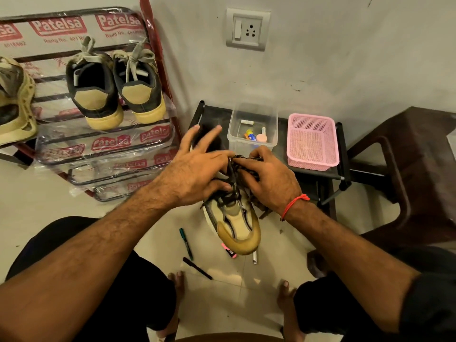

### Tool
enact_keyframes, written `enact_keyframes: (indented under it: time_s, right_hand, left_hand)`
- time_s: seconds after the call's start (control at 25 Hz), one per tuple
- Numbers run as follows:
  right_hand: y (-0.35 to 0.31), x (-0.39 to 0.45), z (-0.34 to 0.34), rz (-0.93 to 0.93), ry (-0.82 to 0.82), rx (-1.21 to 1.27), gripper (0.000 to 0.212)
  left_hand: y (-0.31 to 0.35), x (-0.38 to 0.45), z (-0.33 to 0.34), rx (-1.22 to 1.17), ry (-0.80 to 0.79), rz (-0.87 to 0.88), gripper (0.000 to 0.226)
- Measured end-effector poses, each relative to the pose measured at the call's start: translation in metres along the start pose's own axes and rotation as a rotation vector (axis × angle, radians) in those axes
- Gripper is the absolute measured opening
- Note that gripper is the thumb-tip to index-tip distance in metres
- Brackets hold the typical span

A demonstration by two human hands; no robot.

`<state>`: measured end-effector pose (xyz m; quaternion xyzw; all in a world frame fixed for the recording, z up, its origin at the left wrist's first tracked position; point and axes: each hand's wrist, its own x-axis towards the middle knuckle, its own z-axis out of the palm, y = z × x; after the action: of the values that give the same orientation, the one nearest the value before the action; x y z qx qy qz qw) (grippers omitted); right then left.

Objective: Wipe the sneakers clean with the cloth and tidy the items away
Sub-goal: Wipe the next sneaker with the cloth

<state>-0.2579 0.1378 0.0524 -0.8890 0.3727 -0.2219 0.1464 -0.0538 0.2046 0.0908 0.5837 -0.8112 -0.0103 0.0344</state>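
Both hands are at the laces (234, 169) of a tan sneaker (237, 223) standing on the tiled floor, toe toward the person. The left hand (195, 169) has its outer fingers spread wide, while its thumb and forefinger pinch the dark cord. The right hand (269, 178), a red thread at its wrist, curls its fingers around the laces from the other side. The sneaker is suede-like with dark piping and a rubbery toe cap. Pens (186, 243) lie on the floor beside it. Behind it, a low black table (318, 172) carries a clear plastic box (251, 127) and a pink mesh basket (312, 141). To the left, a plastic-wrapped metal rack (103, 149) holds a second pair of sneakers (116, 95).
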Motion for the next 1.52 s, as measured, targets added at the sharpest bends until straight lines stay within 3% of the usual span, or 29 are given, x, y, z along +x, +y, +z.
enact_keyframes:
  time_s: [0.16, 0.32, 0.44, 0.68, 0.84, 1.04, 1.28, 1.4, 1.52]
  right_hand:
    - [-0.001, 0.004, -0.013, -0.063, -0.03, -0.065, 0.035]
    - [-0.008, 0.013, -0.062, 0.005, 0.232, 0.011, 0.031]
    - [-0.014, 0.009, -0.088, 0.019, 0.369, 0.013, 0.031]
    - [-0.015, -0.001, -0.061, 0.027, 0.043, -0.163, 0.033]
    - [-0.025, -0.005, -0.046, 0.012, 0.008, -0.218, 0.039]
    - [-0.044, -0.017, -0.027, -0.212, -0.113, -0.222, 0.043]
    - [-0.011, 0.003, -0.037, 0.106, 0.024, -0.22, 0.04]
    - [-0.056, -0.017, -0.022, -0.159, -0.031, 0.004, 0.043]
    - [-0.057, -0.02, -0.017, -0.37, -0.094, -0.066, 0.04]
  left_hand:
    - [0.001, 0.001, 0.012, -0.18, -0.021, -0.091, 0.05]
    - [-0.005, 0.002, 0.007, -0.611, 0.059, -0.317, 0.058]
    - [-0.007, 0.003, 0.005, -0.664, 0.103, -0.419, 0.056]
    - [-0.006, 0.011, 0.007, -0.627, 0.366, -0.643, 0.047]
    - [0.003, 0.012, 0.008, -0.637, 0.565, -0.745, 0.042]
    - [-0.005, 0.009, 0.008, -0.636, 0.549, -0.765, 0.043]
    - [-0.003, 0.016, 0.01, -0.701, 0.523, -0.765, 0.047]
    - [0.003, 0.018, 0.018, -0.748, 0.539, -0.779, 0.049]
    - [0.002, 0.019, 0.016, -0.741, 0.523, -0.747, 0.052]
